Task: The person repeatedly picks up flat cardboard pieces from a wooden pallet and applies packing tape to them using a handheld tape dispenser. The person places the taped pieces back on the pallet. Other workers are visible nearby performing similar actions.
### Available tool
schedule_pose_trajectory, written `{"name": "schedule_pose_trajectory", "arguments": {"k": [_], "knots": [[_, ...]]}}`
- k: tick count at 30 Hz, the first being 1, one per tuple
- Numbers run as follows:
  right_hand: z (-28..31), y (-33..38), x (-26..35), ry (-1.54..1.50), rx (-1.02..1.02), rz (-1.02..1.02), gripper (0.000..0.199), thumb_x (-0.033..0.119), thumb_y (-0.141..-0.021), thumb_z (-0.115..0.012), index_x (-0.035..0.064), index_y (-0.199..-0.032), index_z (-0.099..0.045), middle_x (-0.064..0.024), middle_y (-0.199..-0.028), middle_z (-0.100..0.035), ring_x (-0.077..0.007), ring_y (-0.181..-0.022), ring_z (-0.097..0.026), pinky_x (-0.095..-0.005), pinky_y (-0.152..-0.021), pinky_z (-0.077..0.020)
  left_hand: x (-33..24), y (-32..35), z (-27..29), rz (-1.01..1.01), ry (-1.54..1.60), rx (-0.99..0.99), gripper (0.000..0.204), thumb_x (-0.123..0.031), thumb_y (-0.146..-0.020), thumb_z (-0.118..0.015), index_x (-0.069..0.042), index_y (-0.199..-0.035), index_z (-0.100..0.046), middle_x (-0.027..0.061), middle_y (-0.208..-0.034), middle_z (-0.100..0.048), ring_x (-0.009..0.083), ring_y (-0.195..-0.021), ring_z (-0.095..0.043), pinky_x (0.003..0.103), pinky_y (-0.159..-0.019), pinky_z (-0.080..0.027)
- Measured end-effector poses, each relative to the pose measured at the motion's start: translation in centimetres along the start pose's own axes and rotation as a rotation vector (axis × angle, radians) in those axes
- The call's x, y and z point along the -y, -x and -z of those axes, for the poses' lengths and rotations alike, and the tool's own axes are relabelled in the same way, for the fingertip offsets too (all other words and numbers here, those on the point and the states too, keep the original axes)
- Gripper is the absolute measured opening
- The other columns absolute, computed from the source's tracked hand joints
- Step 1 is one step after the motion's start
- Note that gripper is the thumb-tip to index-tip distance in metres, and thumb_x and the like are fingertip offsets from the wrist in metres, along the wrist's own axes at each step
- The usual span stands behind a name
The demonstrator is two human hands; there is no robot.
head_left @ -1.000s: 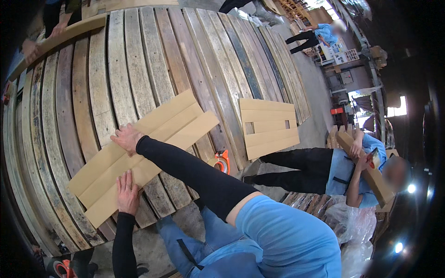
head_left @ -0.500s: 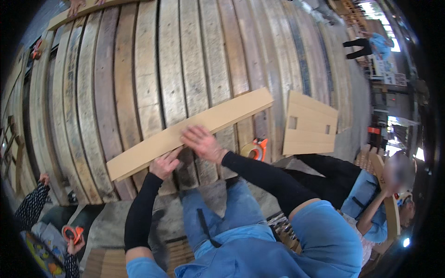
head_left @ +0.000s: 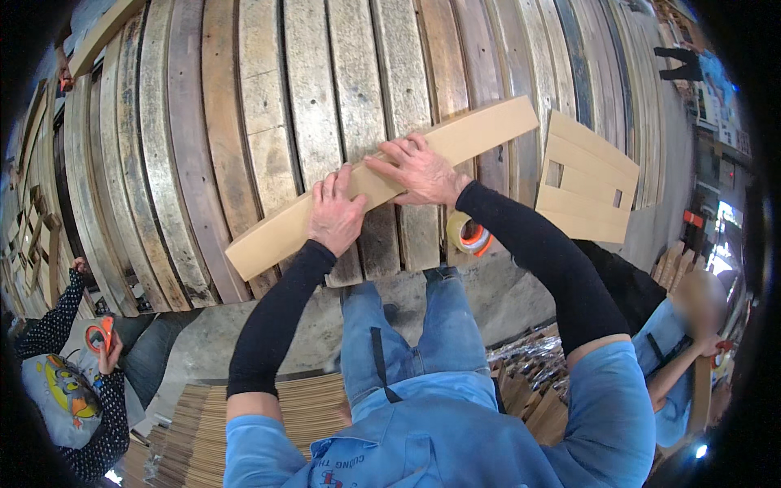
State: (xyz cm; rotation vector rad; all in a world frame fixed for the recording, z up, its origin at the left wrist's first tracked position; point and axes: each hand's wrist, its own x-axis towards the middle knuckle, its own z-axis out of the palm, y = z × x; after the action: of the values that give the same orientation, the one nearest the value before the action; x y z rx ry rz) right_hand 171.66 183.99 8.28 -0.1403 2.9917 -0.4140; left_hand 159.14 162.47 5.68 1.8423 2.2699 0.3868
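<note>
On the worktop (head_left: pixel 272 106), a folded cardboard strip (head_left: pixel 484 134) lies slantwise near the front edge, its left end closer to that edge than its right, with the left hand (head_left: pixel 338 213) and right hand (head_left: pixel 425 175) side by side on its middle. A tape dispenser (head_left: pixel 459 228) sits at the front edge, before the strip's right half; a cardboard sheet (head_left: pixel 587 175) lies farther right. Off the front edge, a cardboard stack (head_left: pixel 211 427) lies left of the person's legs (head_left: pixel 374 325).

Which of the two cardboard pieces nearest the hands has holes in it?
The wide, flat sheet at right, with two cut-out holes. The long, narrow strip under the left hand and right hand shows none.
</note>
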Motion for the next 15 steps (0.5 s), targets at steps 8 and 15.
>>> {"name": "schedule_pose_trajectory", "arguments": {"k": [8, 15], "knots": [[-0.3, 2.9, 1.2, 0.047, -0.253, -0.197, 0.084, 0.033, -0.072, -0.083, 0.0167, -0.146, -0.048, -0.0174, -0.14, -0.046, -0.034, -0.133, -0.042, -0.0543, -0.111, -0.0307, -2.9, -4.6, -0.1, 0.008, -0.003, 0.02, 0.023, -0.024, -0.071, -0.078, -0.014, -0.091, -0.071, 0.017, -0.142, -0.045, 0.0362, -0.127, -0.044, 0.051, -0.101, -0.037], [-7.5, 19.4, 10.6, -0.538, -1.128, -1.701, 0.09, 0.02, -0.077, -0.086, -0.0108, -0.146, -0.037, -0.0271, -0.148, -0.039, -0.0351, -0.139, -0.038, -0.0464, -0.115, -0.034, -5.1, -5.3, -1.1, 0.013, -0.048, -0.082, 0.024, -0.028, -0.073, -0.079, -0.018, -0.094, -0.072, 0.0154, -0.139, -0.043, 0.0354, -0.121, -0.044, 0.049, -0.098, -0.037]]}}
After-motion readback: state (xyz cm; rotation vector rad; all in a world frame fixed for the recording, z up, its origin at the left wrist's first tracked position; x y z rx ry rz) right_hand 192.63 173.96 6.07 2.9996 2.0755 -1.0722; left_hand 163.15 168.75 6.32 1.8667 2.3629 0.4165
